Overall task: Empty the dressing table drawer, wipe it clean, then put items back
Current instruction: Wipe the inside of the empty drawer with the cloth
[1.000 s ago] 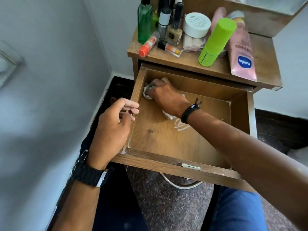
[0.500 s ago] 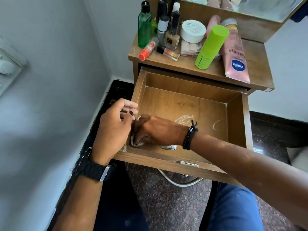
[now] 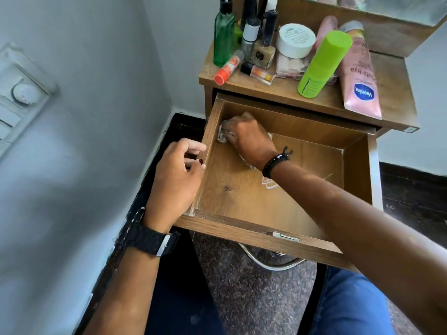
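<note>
The wooden drawer [image 3: 242,232] stands pulled out with only a white cloth inside it. My right hand [image 3: 249,139] presses that white cloth [image 3: 222,135] into the drawer's far left corner; most of the cloth is hidden under the hand. My left hand [image 3: 175,180] grips the drawer's left side wall, fingers curled over its top edge. The removed toiletries stand on the dressing table top [image 3: 391,85]: a green bottle [image 3: 223,35], a white jar [image 3: 295,39], a lime-green bottle [image 3: 321,62], a pink Vaseline tube [image 3: 360,85] and several small bottles.
A grey wall with a switch plate [image 3: 21,93] rises close on the left. A metal handle loop [image 3: 271,262] hangs under the drawer front. My knee in blue jeans [image 3: 350,305] is below the drawer, over a dark speckled floor [image 3: 254,298].
My right hand has slid the cloth from the drawer's near left corner back to the far left corner. My left hand has stayed on the left wall.
</note>
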A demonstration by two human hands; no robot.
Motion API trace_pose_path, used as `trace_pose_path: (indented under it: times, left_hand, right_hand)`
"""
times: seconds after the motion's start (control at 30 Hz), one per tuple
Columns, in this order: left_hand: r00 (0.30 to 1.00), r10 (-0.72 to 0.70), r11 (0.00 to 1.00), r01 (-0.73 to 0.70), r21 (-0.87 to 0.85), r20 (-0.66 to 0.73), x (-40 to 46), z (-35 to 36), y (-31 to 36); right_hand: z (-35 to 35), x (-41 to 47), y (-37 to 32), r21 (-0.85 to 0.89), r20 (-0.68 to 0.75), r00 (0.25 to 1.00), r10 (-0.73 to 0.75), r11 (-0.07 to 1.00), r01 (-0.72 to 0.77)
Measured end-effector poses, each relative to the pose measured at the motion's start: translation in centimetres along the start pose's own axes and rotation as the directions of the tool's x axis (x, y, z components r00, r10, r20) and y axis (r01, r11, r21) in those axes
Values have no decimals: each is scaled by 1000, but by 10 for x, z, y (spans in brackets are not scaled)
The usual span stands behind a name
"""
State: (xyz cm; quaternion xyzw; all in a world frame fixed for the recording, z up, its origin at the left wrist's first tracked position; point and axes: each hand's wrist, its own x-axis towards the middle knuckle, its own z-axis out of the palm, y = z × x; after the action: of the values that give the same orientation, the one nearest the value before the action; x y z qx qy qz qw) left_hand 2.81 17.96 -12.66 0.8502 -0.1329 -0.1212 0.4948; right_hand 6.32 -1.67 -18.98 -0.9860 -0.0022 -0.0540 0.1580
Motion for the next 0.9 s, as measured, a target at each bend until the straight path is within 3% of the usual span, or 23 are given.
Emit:
trace_pose_path:
  times: [0.13,0.23,0.33,0.43,0.57,0.77,0.9]
  left_hand:
    - [1000,23,999,-24,42,18,-1,1,1]
    - [1000,21,999,-21,38,14,-2,1,1]
    - [1000,20,999,-20,28,0,-1,1,0]
    - [999,43,998,-43,38,-3,-1,1,1]
    - [997,75,994,-76,77,10,-3,2,3]
    - [988,152,969,-157,193,39,-3,3,0]
    - [982,181,955,-189,228,57,-2,4,0]
  right_hand:
    - [-1,-17,-8,146,52,998,25,989,-33]
    - [-7,-46,-25,246,147,975,-166,961,126]
    - [-2,-75,-48,365,258,894,-367,893,262]
    - [-4,-74,-52,350,326,839,-435,880,320]
    - [-8,-62,-44,253,364,846,-389,916,312]
    - [-12,-5,9,8,151,988,-42,999,42]
    - [-2,1,10,-121,31,998,-56,991,59]
